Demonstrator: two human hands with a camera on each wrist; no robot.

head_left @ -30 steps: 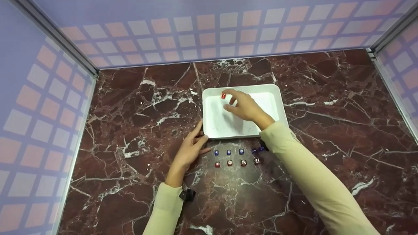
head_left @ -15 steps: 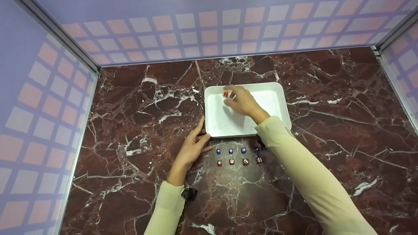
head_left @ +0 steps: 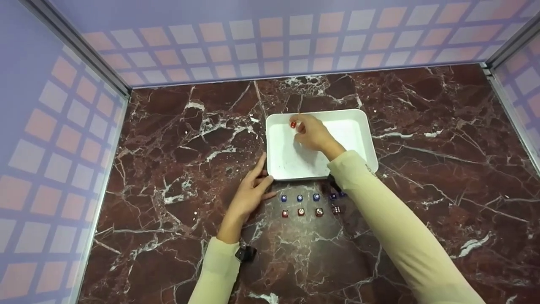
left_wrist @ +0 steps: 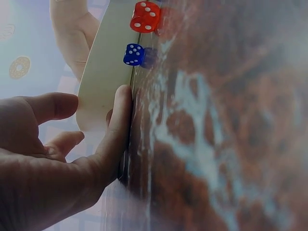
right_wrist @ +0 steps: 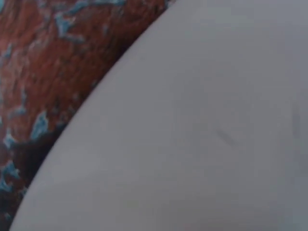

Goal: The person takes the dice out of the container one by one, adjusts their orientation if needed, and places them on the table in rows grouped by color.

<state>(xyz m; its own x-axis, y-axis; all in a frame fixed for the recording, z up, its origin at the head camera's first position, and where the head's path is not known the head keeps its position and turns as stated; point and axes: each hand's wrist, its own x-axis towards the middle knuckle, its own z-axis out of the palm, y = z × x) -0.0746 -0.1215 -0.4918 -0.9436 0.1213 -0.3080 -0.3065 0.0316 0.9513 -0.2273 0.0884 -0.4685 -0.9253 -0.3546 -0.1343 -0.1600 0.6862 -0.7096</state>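
My right hand (head_left: 314,133) is over the white tray (head_left: 372,143), its fingers bent and thumb apart from the index finger. A small red die (head_left: 293,125) sits in the tray's far left part, right by the index fingertip; whether they touch I cannot tell. My left hand (head_left: 247,194) rests at the tray's near left corner, fingers stretched along its side. The left wrist view shows this hand's fingers (left_wrist: 118,120) beside the tray wall, with a blue die (left_wrist: 134,54) and a red die (left_wrist: 145,17) beyond. The right wrist view holds only the blurred tray and tabletop.
In front of the tray lie a row of blue dice (head_left: 300,198) and, nearer, a row of red dice (head_left: 301,212). The right sleeve (head_left: 379,207) partly covers the blue row's right end. Patterned panels (head_left: 270,42) border the dark marbled tabletop (head_left: 177,181).
The right hand's thumb and fingers have drawn slightly to the right and closer together. The red die keeps its place in the tray. The left hand stays at the corner.
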